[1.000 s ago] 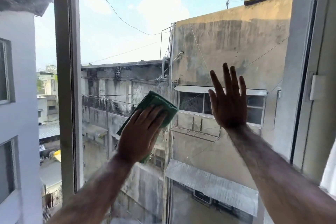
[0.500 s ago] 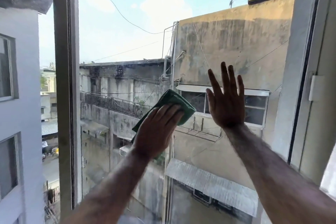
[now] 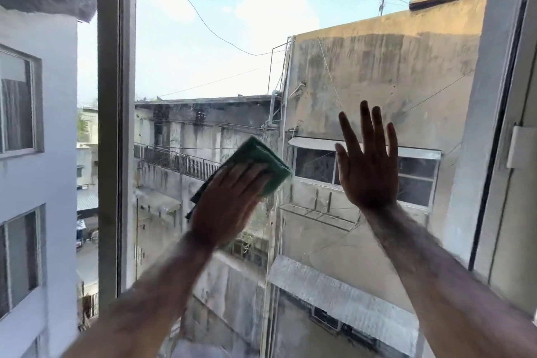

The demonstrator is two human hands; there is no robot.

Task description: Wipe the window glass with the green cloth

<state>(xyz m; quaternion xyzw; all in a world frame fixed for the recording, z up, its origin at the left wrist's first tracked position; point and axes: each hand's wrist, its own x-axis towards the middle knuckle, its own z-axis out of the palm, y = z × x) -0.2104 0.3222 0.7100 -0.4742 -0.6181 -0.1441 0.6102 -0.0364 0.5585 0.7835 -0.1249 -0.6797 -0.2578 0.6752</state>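
Green cloth [image 3: 263, 164] sits folded flat against the window glass [image 3: 220, 46], roughly mid-pane, a bit left of centre. Left hand [image 3: 229, 203] lies palm-down on it w/ fingers stretched over the lower half, pressing it to the glass rather than curling round it; cloth's top corner and right edge stick out past the fingertips, a dark strip shows below the wrist side. Hand and cloth look slightly blurred. Right hand [image 3: 367, 166] is just right of the cloth, apart from it, spread wide w/ fingers up, palm toward the pane, holding nothing; can't tell if it touches the glass. Vertical frame post [image 3: 116, 125] stands left of the pane, white frame w/ a latch [image 3: 521, 147] at right. Weathered buildings and wires show thru the glass.
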